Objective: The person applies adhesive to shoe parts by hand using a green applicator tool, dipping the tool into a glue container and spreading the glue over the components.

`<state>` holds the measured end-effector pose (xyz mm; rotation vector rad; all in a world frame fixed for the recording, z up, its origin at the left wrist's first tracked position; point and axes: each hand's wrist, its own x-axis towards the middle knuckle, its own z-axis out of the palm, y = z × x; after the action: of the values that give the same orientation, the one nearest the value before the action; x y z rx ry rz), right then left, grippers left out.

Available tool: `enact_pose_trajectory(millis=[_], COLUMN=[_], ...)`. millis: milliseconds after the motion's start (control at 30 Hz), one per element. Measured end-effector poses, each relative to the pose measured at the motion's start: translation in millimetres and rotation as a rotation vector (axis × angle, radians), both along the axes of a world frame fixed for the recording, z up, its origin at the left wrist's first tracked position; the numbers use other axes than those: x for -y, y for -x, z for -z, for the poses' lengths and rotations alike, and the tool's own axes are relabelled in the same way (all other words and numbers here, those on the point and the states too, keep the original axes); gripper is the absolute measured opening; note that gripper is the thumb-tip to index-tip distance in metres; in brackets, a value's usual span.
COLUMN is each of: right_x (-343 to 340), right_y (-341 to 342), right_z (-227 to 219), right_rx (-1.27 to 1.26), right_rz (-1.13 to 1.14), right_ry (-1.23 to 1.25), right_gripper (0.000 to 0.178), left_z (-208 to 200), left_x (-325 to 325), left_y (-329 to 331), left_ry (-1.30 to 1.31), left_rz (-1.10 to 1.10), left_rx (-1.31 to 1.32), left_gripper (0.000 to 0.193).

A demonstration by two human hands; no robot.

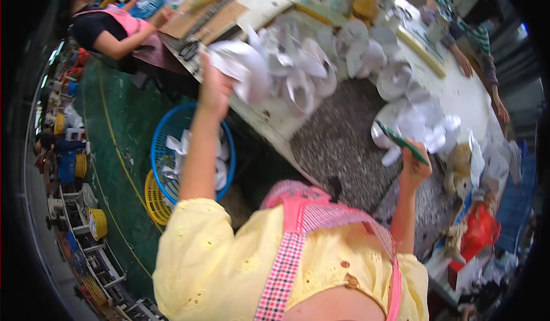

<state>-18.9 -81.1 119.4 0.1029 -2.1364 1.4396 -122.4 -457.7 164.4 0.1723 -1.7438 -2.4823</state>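
My left hand (216, 89) is raised over the table's left edge, fingers closed on a white, rounded, cup-like piece (243, 69), slightly blurred. Beside it on the table lies a loose heap of similar white pieces (301, 63). My right hand (415, 163) is wrapped around a slim green tool (398, 139) that tapers toward its far end; its exact kind is not clear. Just beyond the green tool is another cluster of white pieces (421, 120). A dark speckled mat (338, 137) lies on the tabletop between my hands.
Below my left forearm stands a blue basket (153, 149) with white pieces inside, above a yellow basket (153, 198). One co-worker (114, 40) sits at the far left, another (481, 46) works at the far right. A red plastic bag (481, 226) lies at right.
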Motion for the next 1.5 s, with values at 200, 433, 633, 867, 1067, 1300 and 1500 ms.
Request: enact_pose_trajectory(millis=[200,433,633,867,1067,1300,1500], right_x=[-12,-12,-11,-18,-15,-18,-44], right_y=[-21,-34,-54,-57,-36,-23,-69], right_z=[18,0,-5,-5,-1,-15,9], right_rx=[0.058,0.077,0.161,0.2,0.21,0.109,0.282], right_rz=[0.059,0.101,0.224,0.288,0.27,0.261,0.541], right_ry=[0.101,-0.14,-0.212,-0.229,-0.222,-0.304,-0.193], right_gripper=[0.016,0.013,0.01,0.01,0.011,0.015,0.013], left_z=[10,-32,22,83,28,147,178], left_x=[59,0,13,50,-82,-186,-207], left_y=[65,144,210,253,236,292,338], left_ry=[0.558,1.811,1.867,1.806,1.389,1.483,1.545], left_rz=[-0.102,0.162,0.273,-0.056,-0.014,0.347,0.544], left_rx=[0.045,0.094,-0.043,0.184,-0.513,-0.097,0.058], left_gripper=[0.073,0.094,0.083,0.073,0.036,0.072,0.105])
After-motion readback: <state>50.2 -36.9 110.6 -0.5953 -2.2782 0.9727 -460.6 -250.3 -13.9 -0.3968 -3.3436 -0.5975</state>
